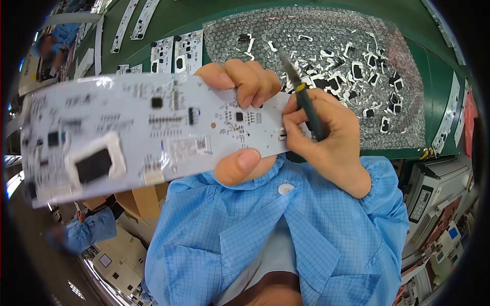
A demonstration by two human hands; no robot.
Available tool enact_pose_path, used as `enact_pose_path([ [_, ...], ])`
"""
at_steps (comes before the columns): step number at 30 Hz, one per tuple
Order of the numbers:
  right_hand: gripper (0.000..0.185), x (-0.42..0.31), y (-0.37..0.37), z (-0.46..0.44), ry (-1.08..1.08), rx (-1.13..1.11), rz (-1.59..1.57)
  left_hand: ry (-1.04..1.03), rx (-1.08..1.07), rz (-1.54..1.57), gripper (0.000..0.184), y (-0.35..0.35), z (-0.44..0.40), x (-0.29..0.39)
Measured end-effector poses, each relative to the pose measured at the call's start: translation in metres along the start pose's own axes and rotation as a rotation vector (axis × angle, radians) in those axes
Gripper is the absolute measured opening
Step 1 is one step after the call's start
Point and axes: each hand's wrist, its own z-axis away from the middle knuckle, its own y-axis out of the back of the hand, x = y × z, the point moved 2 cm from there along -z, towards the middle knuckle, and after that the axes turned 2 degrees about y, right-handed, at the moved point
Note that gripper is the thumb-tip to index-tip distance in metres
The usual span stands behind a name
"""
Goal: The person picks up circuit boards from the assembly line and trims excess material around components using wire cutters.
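One long white circuit board (138,117), held up across the left and centre of the frame, tilted, its component side facing the camera. Left hand (245,81) closed on it near its right end: fingers curled over the upper edge, thumb pressed on the face by the lower edge. Right hand (332,132) closed on a pointed hand tool (311,112) with a dark handle and yellow band, tip directed to upper centre; its thumb and fingertips meet at the right end of the board. Whether they pinch the board or only rest there, cannot tell. At the far left of the board, a black pad (93,166) sits inside a raised white border. Upper right: bubble wrap (224,46) strewn with black-and-white scraps (357,71); upper left: further boards (189,48) on the green table (173,20). Handling, estimated: light, thin, stiff; glossy face, so some slip under bare fingers. Present hold leaves the long left portion unsupported, likely leverage on the wrist. Small parts judged fragile; the pad and border look softer. Best grasp: opposite long edges, nearer the middle, fingertips off the components.
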Motion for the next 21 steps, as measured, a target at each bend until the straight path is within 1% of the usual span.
enact_pose_path([
  [1, 0.009, 0.000, 0.003, -0.001, 0.000, 0.002, 0.002, -0.059, -0.053, 0.006, 0.068, 0.000, -0.002, 0.000],
  [2, 0.009, 0.000, 0.008, -0.004, 0.006, -0.040, -0.061, -0.119, -0.105, 0.014, 0.069, 0.000, -0.004, 0.001],
  [3, 0.010, 0.000, 0.011, -0.005, 0.012, -0.084, -0.124, -0.113, -0.117, 0.023, 0.067, 0.000, -0.007, 0.003],
  [4, 0.010, 0.000, 0.014, -0.006, 0.012, -0.088, -0.123, -0.117, -0.115, 0.023, 0.067, 0.002, -0.007, 0.005],
  [6, 0.013, -0.001, 0.016, -0.008, 0.063, -0.142, -0.093, -0.033, -0.097, 0.026, 0.066, 0.006, -0.009, 0.007],
  [9, 0.015, 0.000, 0.012, -0.009, 0.118, -0.158, -0.047, -0.010, -0.078, 0.000, 0.065, 0.005, -0.009, 0.007],
  [12, 0.016, -0.002, 0.014, -0.010, 0.059, -0.174, -0.054, 0.028, -0.076, 0.017, 0.067, 0.005, -0.010, 0.006],
  [16, 0.015, 0.007, 0.016, -0.013, 0.082, -0.214, -0.074, 0.055, -0.098, 0.025, 0.067, 0.006, -0.010, 0.002],
  [21, 0.010, 0.005, 0.012, -0.010, 0.081, -0.149, -0.049, 0.088, -0.047, 0.031, 0.067, 0.006, -0.009, 0.001],
])
